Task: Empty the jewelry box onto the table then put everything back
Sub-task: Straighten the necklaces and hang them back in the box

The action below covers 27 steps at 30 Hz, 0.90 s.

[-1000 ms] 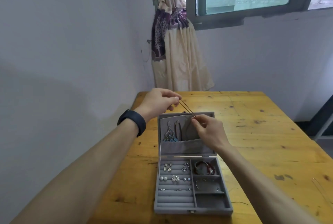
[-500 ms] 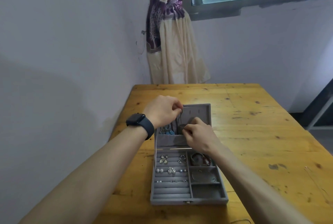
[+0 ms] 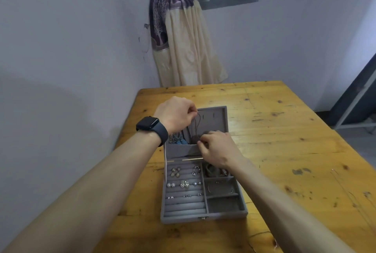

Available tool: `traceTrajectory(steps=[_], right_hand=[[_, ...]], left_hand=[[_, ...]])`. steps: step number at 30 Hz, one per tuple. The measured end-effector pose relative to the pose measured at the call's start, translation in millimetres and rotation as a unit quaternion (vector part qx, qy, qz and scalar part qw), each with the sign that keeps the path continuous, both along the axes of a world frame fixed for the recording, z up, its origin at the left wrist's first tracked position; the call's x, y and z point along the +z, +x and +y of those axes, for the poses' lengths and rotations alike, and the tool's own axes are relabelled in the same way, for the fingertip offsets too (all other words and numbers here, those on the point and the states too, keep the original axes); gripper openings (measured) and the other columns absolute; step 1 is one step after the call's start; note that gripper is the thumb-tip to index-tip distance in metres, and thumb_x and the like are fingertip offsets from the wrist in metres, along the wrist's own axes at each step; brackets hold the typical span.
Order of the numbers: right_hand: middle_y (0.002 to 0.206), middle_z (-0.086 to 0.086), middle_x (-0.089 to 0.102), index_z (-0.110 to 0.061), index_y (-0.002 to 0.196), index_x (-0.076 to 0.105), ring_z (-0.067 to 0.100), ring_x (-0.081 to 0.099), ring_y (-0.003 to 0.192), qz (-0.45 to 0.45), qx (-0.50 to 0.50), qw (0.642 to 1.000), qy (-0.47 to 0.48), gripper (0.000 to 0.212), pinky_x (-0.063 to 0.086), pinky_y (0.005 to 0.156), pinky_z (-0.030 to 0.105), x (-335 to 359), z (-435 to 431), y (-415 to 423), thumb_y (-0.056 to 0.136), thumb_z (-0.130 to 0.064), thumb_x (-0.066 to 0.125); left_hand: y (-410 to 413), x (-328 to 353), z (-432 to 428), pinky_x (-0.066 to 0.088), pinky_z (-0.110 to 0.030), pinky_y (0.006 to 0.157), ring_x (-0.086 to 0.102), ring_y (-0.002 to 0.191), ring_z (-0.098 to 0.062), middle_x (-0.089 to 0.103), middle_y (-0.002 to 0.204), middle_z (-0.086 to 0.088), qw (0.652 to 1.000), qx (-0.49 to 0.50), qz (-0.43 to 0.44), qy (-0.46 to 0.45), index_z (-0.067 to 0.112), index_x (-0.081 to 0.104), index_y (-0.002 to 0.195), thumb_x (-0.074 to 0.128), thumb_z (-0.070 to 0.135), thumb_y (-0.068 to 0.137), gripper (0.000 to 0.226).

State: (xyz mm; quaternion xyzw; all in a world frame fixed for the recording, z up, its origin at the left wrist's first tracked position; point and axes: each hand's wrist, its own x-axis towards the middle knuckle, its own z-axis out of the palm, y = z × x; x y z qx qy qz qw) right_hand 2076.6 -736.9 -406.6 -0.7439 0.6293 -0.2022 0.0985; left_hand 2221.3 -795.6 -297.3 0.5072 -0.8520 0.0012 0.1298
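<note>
Where the jewelry box (image 3: pixel 183 219) lies open on the table (image 3: pixel 284 130), tray pieces too blurred to identify: right hand (image 3: pixel 220 150), knuckles up, fingers curled, pinching the dark cord (image 3: pixel 196 123) at the lid pocket (image 3: pixel 179 150), cord's lower end hidden; left hand (image 3: pixel 176 115), beyond, fisted, pinching the cord's top

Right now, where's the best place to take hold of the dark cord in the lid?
Pinch the dark cord at its thin top loop, from above on the left, as the left hand does; its lower end bunches at the pocket by the right hand.
</note>
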Motion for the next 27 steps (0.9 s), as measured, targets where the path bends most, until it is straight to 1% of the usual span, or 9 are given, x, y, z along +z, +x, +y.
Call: traceTrajectory(steps=[2,4,6,10,13,15,19,24,27], right_hand=[[0.094,0.005,0.07,-0.02,0.094,0.064,0.031,0.061,0.094,0.021,0.008,1.0,0.014,0.03,0.041,0.085,0.041,6,-3,1,0.097,-0.04,0.042],[0.091,0.006,0.07,-0.021,0.105,0.058,0.032,0.062,0.093,0.03,0.016,0.999,0.027,0.03,0.041,0.089,0.043,9,-4,2,0.097,-0.043,0.04],[0.096,0.005,0.07,-0.021,0.111,0.06,0.03,0.061,0.096,0.038,0.025,0.999,0.022,0.034,0.042,0.092,0.043,9,-4,2,0.096,-0.045,0.04],[0.104,0.002,0.058,-0.019,0.106,0.066,0.026,0.062,0.088,-0.061,-0.001,0.998,-0.033,0.028,0.052,0.084,0.041,0,-2,-4,0.098,-0.042,0.05],[0.104,-0.001,0.06,-0.022,0.109,0.06,0.024,0.062,0.089,-0.09,-0.017,0.995,-0.046,0.026,0.054,0.08,0.044,0,-4,-3,0.096,-0.044,0.054],[0.104,-0.005,0.062,-0.027,0.11,0.058,0.019,0.062,0.091,-0.134,-0.036,0.989,-0.044,0.032,0.054,0.081,0.041,3,-6,0,0.09,-0.052,0.055],[0.098,-0.01,0.066,-0.031,0.103,0.059,0.014,0.063,0.088,-0.181,-0.073,0.98,-0.046,0.038,0.054,0.075,0.037,8,-11,5,0.087,-0.064,0.05],[0.089,0.001,0.069,-0.021,0.093,0.062,0.027,0.063,0.083,-0.175,-0.099,0.978,-0.055,0.031,0.051,0.068,0.04,7,-18,7,0.102,-0.044,0.042],[0.083,-0.001,0.069,-0.023,0.086,0.063,0.025,0.063,0.078,-0.196,-0.117,0.972,-0.05,0.038,0.051,0.068,0.038,5,-19,12,0.098,-0.051,0.039]], left_hand=[[1,1,-1,0.049,-0.029,0.067,0.064,0.093,-0.015,0.071,0.105,0.009,1.0,0.002,-0.006,-0.01,0.031,0.073,0.103,0.057,0.035,0.097,0.017],[1,1,-2,0.047,-0.027,0.066,0.064,0.092,-0.015,0.071,0.104,0.009,1.0,0.001,0.004,-0.013,0.031,0.073,0.102,0.058,0.034,0.097,0.017],[1,0,-2,0.047,-0.027,0.066,0.064,0.092,-0.015,0.071,0.104,0.008,1.0,-0.002,0.009,-0.015,0.03,0.073,0.102,0.058,0.034,0.097,0.017],[4,-1,-2,0.038,-0.023,0.057,0.061,0.087,-0.011,0.071,0.102,0.009,1.0,-0.01,0.007,-0.019,0.03,0.073,0.103,0.058,0.035,0.097,0.017],[4,-1,-3,0.041,-0.024,0.06,0.062,0.089,-0.012,0.071,0.103,0.008,1.0,-0.009,-0.007,-0.023,0.029,0.073,0.104,0.057,0.036,0.098,0.018],[3,-1,-2,0.046,-0.027,0.064,0.063,0.091,-0.015,0.071,0.103,0.007,0.999,-0.008,-0.024,-0.031,0.029,0.074,0.105,0.057,0.036,0.098,0.02],[0,-3,-1,0.05,-0.033,0.076,0.061,0.096,-0.019,0.071,0.103,0.005,0.995,-0.019,-0.069,-0.072,0.029,0.074,0.105,0.055,0.036,0.098,0.022],[-1,-10,-2,0.046,-0.035,0.08,0.055,0.1,-0.02,0.062,0.107,0.003,0.993,-0.019,-0.08,-0.082,0.024,0.073,0.102,0.053,0.034,0.098,0.022],[1,-14,-3,0.05,-0.036,0.079,0.055,0.102,-0.021,0.053,0.12,0.0,0.997,-0.01,-0.053,-0.062,0.019,0.072,0.098,0.057,0.033,0.096,0.021]])
